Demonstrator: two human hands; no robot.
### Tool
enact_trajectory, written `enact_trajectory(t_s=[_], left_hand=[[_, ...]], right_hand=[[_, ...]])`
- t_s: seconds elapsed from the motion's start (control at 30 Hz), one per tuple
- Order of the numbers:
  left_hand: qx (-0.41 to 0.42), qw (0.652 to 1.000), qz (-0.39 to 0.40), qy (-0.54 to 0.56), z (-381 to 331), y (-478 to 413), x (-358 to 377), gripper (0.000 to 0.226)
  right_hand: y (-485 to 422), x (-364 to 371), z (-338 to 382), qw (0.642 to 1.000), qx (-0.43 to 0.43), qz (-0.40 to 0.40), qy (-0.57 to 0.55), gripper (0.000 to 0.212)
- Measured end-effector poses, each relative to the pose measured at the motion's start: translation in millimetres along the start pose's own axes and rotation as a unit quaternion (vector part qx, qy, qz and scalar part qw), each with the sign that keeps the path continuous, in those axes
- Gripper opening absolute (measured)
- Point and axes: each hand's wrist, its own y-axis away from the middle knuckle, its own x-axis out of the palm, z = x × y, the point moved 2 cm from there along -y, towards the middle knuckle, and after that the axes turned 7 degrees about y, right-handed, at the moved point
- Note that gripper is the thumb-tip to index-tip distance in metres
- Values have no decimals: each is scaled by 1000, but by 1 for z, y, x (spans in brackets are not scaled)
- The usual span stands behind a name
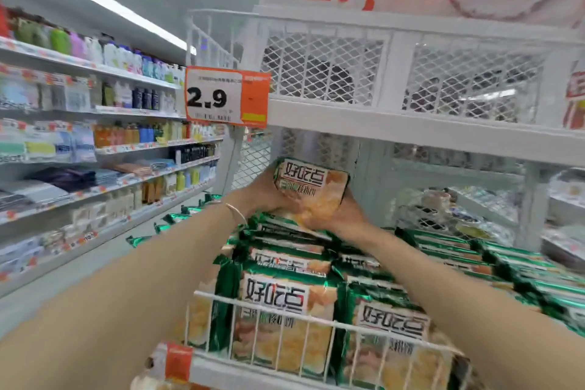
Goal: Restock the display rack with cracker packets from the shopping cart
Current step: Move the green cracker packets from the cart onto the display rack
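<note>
- Hands are meeting at the far end of the lower tier: the left hand (264, 191) is curling its fingers round the left edge of one cracker packet (311, 182); the right hand (343, 215) is cupping it from below and from the right, fingers wrapped under its lower corner.
- That packet is standing upright and slightly tilted, face toward the camera, just above the far rows of stocked packets (278, 298) in the white display rack (348, 127); it is not yet resting among them.
- Placing is the step in hand, I judge; the shopping cart is lying out of view.
- Next, the move is calling for lowering the packet in behind the far row, lining it up with its neighbours, then releasing both hands.
- A price tag (226, 98) reading 2.9 is hanging at the rack's left corner.
</note>
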Motion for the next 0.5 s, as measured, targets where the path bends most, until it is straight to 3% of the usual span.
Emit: enact_trajectory(t_s=[0.13,0.23,0.3,0.37,0.43,0.5], left_hand=[[-11,1000,10,10,18,-32,-4,91],[-58,997,48,-9,32,-36,-6,79],[-77,996,43,8,33,-38,-9,103],[-72,997,-17,-15,27,-34,-11,135],[-1,987,-31,-159,29,-26,-13,147],[67,957,24,-280,37,-20,-15,146]], right_hand=[[-23,15,-12,998,-3,-18,57,122],[-37,18,-18,999,-17,18,40,114],[-33,14,-16,999,-23,30,24,99],[-31,8,-19,998,-16,-40,42,118],[-26,2,-14,969,-107,-116,192,126],[-29,0,-11,894,-216,-73,385,116]])
